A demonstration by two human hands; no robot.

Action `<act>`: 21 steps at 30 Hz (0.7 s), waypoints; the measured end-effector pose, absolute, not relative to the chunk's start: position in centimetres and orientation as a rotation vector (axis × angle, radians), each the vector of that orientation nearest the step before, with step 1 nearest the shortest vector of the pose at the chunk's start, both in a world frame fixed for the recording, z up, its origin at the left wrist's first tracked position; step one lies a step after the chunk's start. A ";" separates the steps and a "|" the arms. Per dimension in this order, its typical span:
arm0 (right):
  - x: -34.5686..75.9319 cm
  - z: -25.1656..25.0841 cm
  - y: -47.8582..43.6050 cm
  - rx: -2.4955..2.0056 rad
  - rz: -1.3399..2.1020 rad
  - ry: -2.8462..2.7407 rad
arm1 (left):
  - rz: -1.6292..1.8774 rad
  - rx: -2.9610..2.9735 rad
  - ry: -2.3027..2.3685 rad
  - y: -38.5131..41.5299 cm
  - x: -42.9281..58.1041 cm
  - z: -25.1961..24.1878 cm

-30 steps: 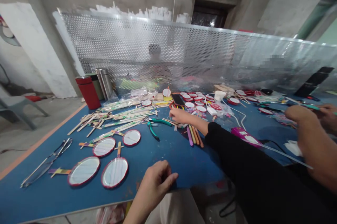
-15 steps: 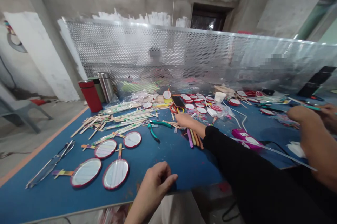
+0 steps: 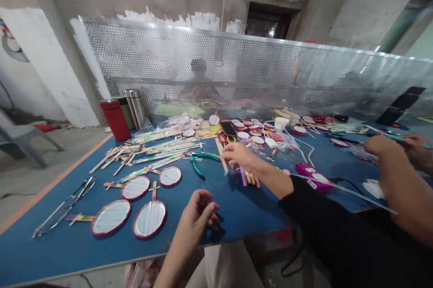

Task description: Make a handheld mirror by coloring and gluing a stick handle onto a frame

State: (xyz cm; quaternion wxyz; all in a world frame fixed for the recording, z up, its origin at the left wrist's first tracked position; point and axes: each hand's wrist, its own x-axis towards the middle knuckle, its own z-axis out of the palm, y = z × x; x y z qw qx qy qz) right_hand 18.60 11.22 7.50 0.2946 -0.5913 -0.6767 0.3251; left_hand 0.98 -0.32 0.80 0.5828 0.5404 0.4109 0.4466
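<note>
My right hand (image 3: 239,153) reaches over the blue table (image 3: 237,207) in a black sleeve, fingers closed on a plain wooden stick (image 3: 222,154). It hovers beside green-handled pliers (image 3: 200,161) and above several coloured sticks (image 3: 244,176). My left hand (image 3: 199,210) is lifted near the table's front edge. Its fingers are curled together and I cannot make out what they hold, if anything. To its left lie red-rimmed oval mirrors (image 3: 149,219) on stick handles.
A pile of wooden sticks (image 3: 158,147) lies at the left back, with a red flask (image 3: 115,119) and a steel flask (image 3: 135,107). Metal tongs (image 3: 62,209) lie far left. A magenta tool (image 3: 313,174) and another person's arm (image 3: 402,180) are at the right. A perforated metal screen (image 3: 237,71) closes the far side.
My right hand has drawn back toward me with a wooden stick picked up from the table. My left hand has lifted and curled its fingers.
</note>
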 end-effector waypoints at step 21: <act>24.4 2.4 3.7 -2.041 -0.265 -1.993 | 1.168 1.741 1.106 -0.2 0.9 0.4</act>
